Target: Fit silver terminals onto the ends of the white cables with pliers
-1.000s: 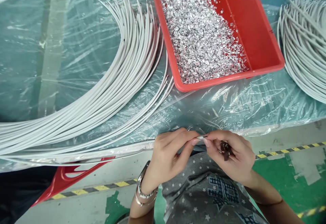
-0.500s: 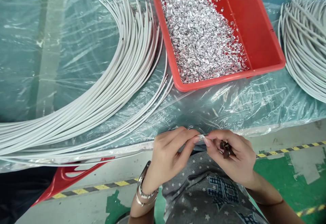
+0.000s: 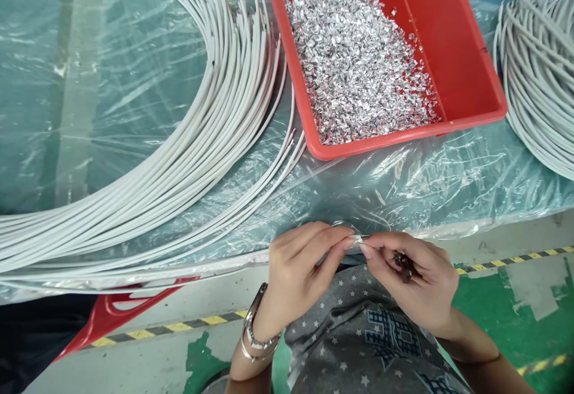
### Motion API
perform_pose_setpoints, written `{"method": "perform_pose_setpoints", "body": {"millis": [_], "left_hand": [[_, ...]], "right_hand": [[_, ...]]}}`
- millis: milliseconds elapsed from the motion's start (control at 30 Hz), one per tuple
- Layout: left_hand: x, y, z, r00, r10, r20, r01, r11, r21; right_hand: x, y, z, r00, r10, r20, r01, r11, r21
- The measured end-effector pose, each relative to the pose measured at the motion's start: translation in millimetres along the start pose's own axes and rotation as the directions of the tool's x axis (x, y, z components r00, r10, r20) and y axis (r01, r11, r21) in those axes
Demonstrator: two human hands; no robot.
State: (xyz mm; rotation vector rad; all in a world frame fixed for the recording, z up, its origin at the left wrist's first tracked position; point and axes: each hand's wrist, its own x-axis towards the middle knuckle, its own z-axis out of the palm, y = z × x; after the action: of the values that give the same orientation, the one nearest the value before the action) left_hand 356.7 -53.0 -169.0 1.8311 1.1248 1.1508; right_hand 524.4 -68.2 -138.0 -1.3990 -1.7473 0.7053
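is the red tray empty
No, the red tray holds a heap of small shiny silver pieces across its left half.

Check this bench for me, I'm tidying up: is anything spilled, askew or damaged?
Nothing looks spilled: the silver foil pieces all lie inside the red tray. The tray sits askew to the table edge. The clear plastic sheet is wrinkled. The white cables lie in an orderly curve.
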Motion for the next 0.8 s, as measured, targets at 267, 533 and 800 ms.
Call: {"method": "perform_pose_setpoints", "body": {"millis": [267, 533, 800], "left_hand": [[0, 0, 1.5, 0.999, 0.024, -0.027, -0.023, 0.999, 0.035], [1, -1, 1.8, 0.999, 0.027, -0.044, -0.026, 0.999, 0.025], [-3, -2, 0.2, 0.994, -0.093, -0.062, 0.087, 0.991, -0.101]], "right_hand": [[1, -8, 0, 1.0, -0.002, 0.021, 0.002, 1.0, 0.014], [17, 2, -20, 0.961, 0.019, -0.275, -0.035, 0.998, -0.054], [126, 19, -53, 0.91, -0.15, -0.387, 0.01, 0.94, -0.34]]}}
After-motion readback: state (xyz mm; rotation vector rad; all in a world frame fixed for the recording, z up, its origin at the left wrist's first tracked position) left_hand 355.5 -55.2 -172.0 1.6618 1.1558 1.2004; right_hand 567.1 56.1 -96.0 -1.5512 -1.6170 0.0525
